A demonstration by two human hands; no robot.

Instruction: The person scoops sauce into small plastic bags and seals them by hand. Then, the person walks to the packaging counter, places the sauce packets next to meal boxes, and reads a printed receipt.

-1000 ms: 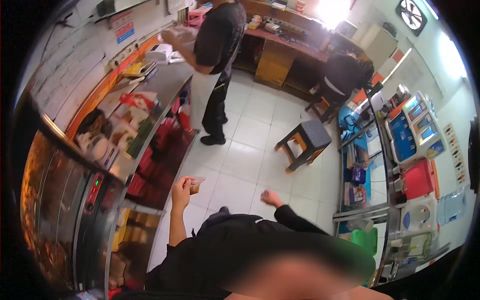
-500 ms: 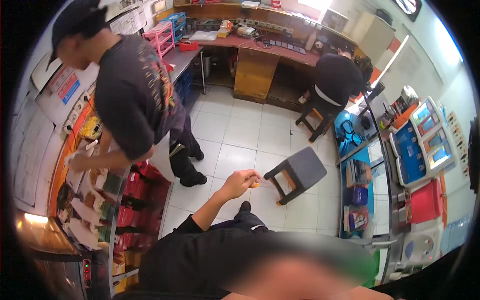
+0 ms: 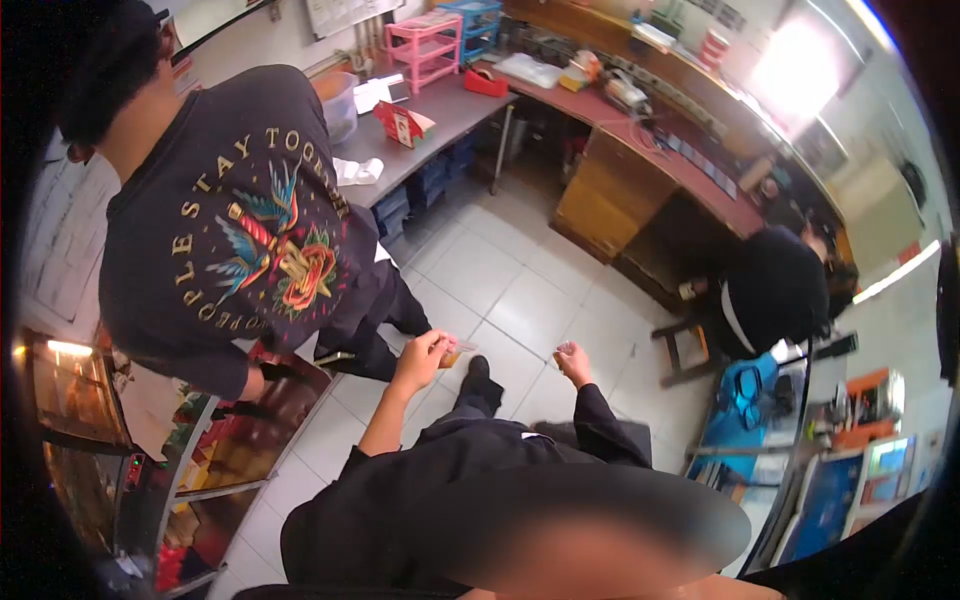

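Held out over the tiled floor, my left hand pinches a small clear packet with something yellowish-orange at its lower part. To the right, my right hand is raised with its fingers curled. Something small and clear seems to show at its fingertips, too small to name. My two hands are apart, with my black shoe between them, farther down.
A person in a printed dark shirt stands close at left by a food counter. Another person sits at right near a wooden desk. A metal table holds a pink rack. A glass-sided case is at right.
The view has moved forward and turned. The person at left is now nearer, back towards me. My left hand still holds the packet; my right hand is back in view. The stool has mostly gone behind my arm.
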